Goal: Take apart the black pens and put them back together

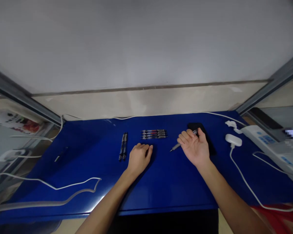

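My left hand [139, 158] rests on the blue table, knuckles up, its fingers loosely curled in with nothing visible in them. Just left of it, two pens [123, 146] with dark clips lie side by side, almost upright in view. Beyond my left hand several similar pens [154, 134] lie parallel, pointing sideways; one shows a red part. My right hand [194, 146] is turned palm up, closed around a pen [176, 147]. The pen's grey grip and tip point down and left; its other end shows near the thumb, and the fingers hide its middle.
Behind my right hand lies a black phone-like slab [211, 146]. A white plug-like device [233, 140] with a cable, crumpled tissue [233, 126] and a white power strip [271, 146] are to the right. White cables [56, 188] and a small dark item [61, 154] lie left.
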### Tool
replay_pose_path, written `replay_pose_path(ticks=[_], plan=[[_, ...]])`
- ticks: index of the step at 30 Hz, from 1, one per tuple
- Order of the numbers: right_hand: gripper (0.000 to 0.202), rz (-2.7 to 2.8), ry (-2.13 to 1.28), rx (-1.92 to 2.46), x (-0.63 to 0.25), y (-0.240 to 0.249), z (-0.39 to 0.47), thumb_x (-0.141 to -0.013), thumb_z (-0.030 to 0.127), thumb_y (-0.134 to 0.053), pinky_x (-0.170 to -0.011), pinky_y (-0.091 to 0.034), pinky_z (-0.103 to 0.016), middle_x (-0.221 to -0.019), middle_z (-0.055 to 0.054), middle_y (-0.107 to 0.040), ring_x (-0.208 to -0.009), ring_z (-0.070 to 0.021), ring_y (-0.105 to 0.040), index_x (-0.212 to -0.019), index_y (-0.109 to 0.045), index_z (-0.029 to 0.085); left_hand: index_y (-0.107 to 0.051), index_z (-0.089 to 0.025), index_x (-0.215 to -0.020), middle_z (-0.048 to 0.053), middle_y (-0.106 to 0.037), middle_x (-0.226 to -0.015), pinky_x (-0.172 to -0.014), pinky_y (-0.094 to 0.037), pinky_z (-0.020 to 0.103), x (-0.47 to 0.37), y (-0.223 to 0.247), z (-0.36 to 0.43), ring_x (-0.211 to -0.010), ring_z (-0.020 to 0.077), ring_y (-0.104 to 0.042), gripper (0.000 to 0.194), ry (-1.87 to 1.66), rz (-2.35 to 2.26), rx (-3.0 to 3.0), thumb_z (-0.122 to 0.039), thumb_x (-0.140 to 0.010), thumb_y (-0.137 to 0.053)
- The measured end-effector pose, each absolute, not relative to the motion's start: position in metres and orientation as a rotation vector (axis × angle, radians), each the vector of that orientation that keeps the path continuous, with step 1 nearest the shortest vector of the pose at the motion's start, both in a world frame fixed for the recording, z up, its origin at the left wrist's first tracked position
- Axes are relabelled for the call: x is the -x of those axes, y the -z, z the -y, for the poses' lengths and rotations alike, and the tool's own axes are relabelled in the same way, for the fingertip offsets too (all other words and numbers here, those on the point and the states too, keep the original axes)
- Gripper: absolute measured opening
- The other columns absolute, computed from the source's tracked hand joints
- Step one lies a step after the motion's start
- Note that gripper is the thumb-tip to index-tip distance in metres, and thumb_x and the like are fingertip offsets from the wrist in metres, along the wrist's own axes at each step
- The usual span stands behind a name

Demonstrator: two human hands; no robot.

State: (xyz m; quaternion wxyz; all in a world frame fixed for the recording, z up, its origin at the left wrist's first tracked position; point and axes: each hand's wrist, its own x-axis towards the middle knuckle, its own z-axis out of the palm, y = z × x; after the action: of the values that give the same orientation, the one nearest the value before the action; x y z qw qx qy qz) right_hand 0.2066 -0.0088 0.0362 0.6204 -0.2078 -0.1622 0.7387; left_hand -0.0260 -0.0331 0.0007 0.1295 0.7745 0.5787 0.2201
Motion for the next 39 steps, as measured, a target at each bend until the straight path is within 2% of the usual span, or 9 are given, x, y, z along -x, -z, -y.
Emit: replay_pose_path(ticks=[7,20,26,33,39], plan=[[0.038,0.406,-1.686,0.479,-0.2085,-0.0356,0.0084,-0.09,0.037,-0.051,-0.052,-0.035,-0.031,-0.057,0.004,-0.026,-0.051,-0.0134,-0.031,-0.06,-0.034,0.022,-0.045,-0.02,-0.061,0.002,-0.056,-0.063,-0.066,-0.033,0.03,0.0256,-0.0007,0.0332,-0.063,0.016,-0.047,0.042,-0.639,-1.682,-2.239,-0.035,-0.1,-0.036],[0.025,0.382,-1.695,0.443,-0.205,-0.039,0.0104,-0.094,0.037,-0.05,-0.058,-0.039,-0.031,-0.06,0.003,-0.032,-0.056,-0.0136,-0.038,-0.078,-0.058,0.02,-0.047,-0.02,-0.065,0.003,-0.057,-0.066,-0.066,-0.033,0.03,0.0279,-0.0004,0.0328,-0.067,0.0169,-0.049,0.041,-0.615,-1.673,-2.212,-0.035,-0.101,-0.033],[0.039,0.389,-1.673,0.463,-0.2033,-0.0362,0.0073,-0.098,0.041,-0.043,-0.059,-0.04,-0.031,-0.064,0.002,-0.032,-0.057,-0.0136,-0.037,-0.066,-0.047,0.021,-0.048,-0.02,-0.066,0.003,-0.058,-0.068,-0.067,-0.035,0.03,0.0281,-0.001,0.033,-0.069,0.0169,-0.05,0.041,-0.594,-1.685,-2.226,-0.034,-0.101,-0.033],[0.042,0.422,-1.746,0.465,-0.2045,-0.0344,0.0093,-0.098,0.052,-0.039,-0.053,-0.036,-0.028,-0.061,0.004,-0.027,-0.052,-0.0127,-0.029,-0.069,-0.045,0.021,-0.046,-0.02,-0.066,0.001,-0.058,-0.068,-0.067,-0.036,0.03,0.0274,-0.0014,0.0325,-0.068,0.0163,-0.049,0.04,-0.567,-1.693,-2.259,-0.034,-0.102,-0.033],[0.042,0.395,-1.79,0.442,-0.2063,-0.0362,0.0108,-0.096,0.044,-0.045,-0.052,-0.034,-0.028,-0.058,0.005,-0.023,-0.051,-0.0123,-0.025,-0.062,-0.034,0.021,-0.044,-0.02,-0.066,0.001,-0.056,-0.066,-0.067,-0.036,0.03,0.0273,-0.0008,0.0327,-0.067,0.0159,-0.048,0.04,-0.571,-1.692,-2.275,-0.035,-0.101,-0.033]])
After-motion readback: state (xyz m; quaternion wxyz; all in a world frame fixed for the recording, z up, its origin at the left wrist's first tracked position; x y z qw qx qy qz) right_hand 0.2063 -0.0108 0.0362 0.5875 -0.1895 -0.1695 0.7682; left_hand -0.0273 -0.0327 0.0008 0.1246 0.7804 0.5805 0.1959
